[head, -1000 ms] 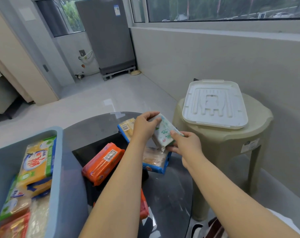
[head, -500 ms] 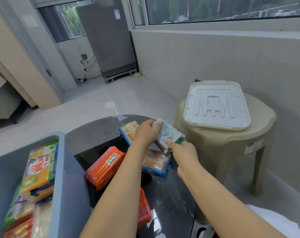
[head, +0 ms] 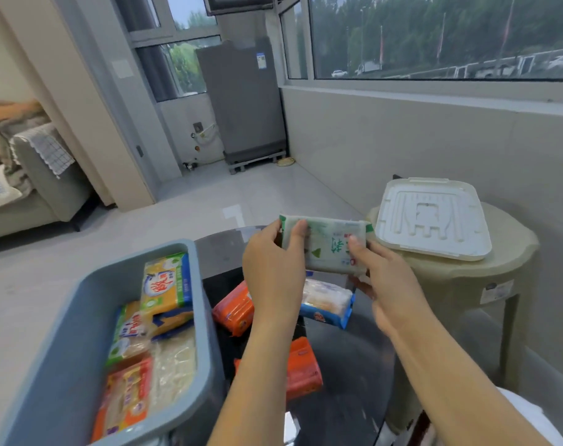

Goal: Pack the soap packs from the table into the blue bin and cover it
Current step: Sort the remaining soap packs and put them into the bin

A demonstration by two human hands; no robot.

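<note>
A white and green soap pack (head: 327,245) is held level above the dark round table (head: 347,355), with my left hand (head: 273,268) gripping its left end and my right hand (head: 386,281) gripping its right end. Below it on the table lie a blue-edged pack (head: 328,300) and two orange packs (head: 233,310) (head: 302,368). The blue bin (head: 80,317) stands at the left with several soap packs (head: 164,284) inside. Its white lid (head: 431,217) rests on a beige stool (head: 486,284) to the right.
A grey wall runs behind the stool on the right. A grey appliance (head: 244,101) stands at the far end of the tiled floor. A sofa (head: 26,188) sits at the far left. A white object (head: 537,420) shows at the bottom right corner.
Both hands have lifted the white and green pack off the pile and turned it level. The view has tilted up and shifted, so the bin now sits closer to centre.
</note>
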